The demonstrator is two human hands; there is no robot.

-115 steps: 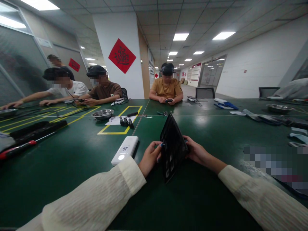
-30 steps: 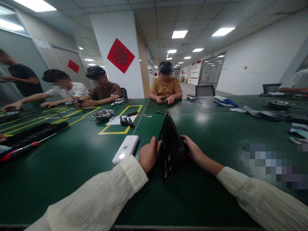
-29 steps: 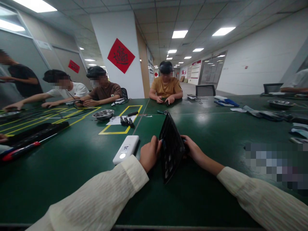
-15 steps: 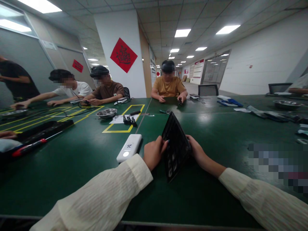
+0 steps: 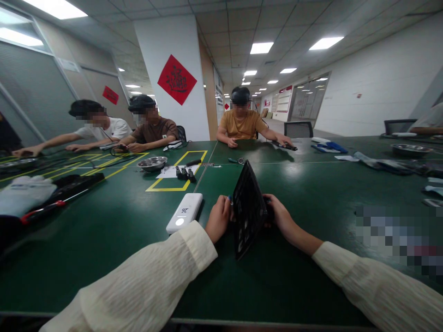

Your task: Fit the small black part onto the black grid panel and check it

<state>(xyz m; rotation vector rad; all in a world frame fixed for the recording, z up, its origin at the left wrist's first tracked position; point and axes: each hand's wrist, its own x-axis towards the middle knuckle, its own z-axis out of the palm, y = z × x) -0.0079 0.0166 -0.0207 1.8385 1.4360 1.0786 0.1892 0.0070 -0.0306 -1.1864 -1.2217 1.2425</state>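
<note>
Green counter (image 5: 121,263) beneath black panel (image 5: 247,210), held tilted upright; right hand (image 5: 282,219), grip closed on panel's right edge; left hand (image 5: 218,220), grip curled at its left (contact partly hidden); white device (image 5: 185,210) left of panel; handling in progress, portion done or left indeterminable

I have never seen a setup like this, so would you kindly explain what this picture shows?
There is no robot here, only a person's two bare hands, seen from a camera worn on that person's head. The right hand holds a dark panel, tilted up on edge; the left hand has its fingers at the panel's left side, their exact hold hidden. On the green table lie a white box marked 26, a metal bowl and small black parts. Other people sit around it.
</note>
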